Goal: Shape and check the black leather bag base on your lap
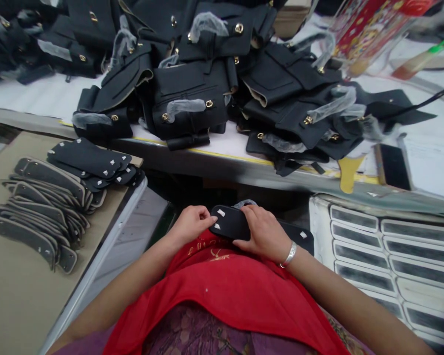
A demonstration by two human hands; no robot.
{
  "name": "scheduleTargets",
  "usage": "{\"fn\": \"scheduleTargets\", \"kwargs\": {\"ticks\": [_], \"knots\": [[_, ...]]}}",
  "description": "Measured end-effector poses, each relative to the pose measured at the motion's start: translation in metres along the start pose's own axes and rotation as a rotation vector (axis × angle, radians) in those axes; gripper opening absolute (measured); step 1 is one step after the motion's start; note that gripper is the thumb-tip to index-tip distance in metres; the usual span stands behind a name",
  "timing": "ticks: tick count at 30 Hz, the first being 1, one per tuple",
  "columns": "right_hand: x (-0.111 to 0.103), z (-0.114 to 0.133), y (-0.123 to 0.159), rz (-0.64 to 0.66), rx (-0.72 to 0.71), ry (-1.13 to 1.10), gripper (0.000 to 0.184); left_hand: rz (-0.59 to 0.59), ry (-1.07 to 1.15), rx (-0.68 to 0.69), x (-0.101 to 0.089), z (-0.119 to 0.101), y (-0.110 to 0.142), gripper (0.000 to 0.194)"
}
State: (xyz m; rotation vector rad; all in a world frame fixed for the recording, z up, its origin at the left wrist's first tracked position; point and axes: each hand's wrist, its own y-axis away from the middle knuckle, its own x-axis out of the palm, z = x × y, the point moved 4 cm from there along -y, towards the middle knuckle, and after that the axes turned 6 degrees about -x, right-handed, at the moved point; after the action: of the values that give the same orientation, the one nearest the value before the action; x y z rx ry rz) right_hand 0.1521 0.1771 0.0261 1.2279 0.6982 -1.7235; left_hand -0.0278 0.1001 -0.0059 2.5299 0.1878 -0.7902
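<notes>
A long black leather piece [231,222] with rounded ends and small white patches lies across my lap, over a red apron [222,276]. My right hand [264,231] is closed around its middle, thumb at the near edge and fingers over the top. At the piece's left end, my left hand [194,222] is pinched, its thumb tip touching the edge beside two white patches [219,219]. What sits between those fingertips is hidden. A bit of clear plastic wrap [245,203] shows behind the piece.
Black leather bags [192,98] with gold fittings and plastic-wrapped handles crowd the bench ahead. Stacked leather pieces [40,212] lie on a brown board [15,305] at left. At right are a tray of grey-black strips [358,251], a phone [394,166] and a yellow scrap [350,175].
</notes>
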Motion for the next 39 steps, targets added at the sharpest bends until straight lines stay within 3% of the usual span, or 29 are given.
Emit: {"fn": "scheduleTargets", "kwargs": {"ticks": [5,11,15,32,35,39], "knots": [[-0.001,0.004,0.000,0.001,0.008,0.020,0.070,0.008,0.044,-0.021,-0.001,0.000,-0.001,0.027],[0.004,0.024,-0.021,-0.007,-0.055,0.056,0.069,0.003,0.085,-0.020,-0.003,0.000,-0.001,0.026],[0.012,0.033,-0.031,-0.066,-0.053,0.049,0.057,0.002,0.104,-0.018,-0.003,0.002,0.001,0.026],[0.014,0.031,-0.033,-0.084,-0.030,0.018,0.052,-0.052,-0.035,0.005,-0.003,-0.009,0.006,0.026],[0.015,0.029,-0.033,-0.064,-0.033,0.002,0.057,-0.030,-0.085,0.006,-0.002,-0.009,0.003,0.026],[0.003,0.008,-0.012,-0.015,-0.106,0.009,0.082,-0.016,-0.180,0.026,-0.006,-0.007,0.001,0.022]]}}
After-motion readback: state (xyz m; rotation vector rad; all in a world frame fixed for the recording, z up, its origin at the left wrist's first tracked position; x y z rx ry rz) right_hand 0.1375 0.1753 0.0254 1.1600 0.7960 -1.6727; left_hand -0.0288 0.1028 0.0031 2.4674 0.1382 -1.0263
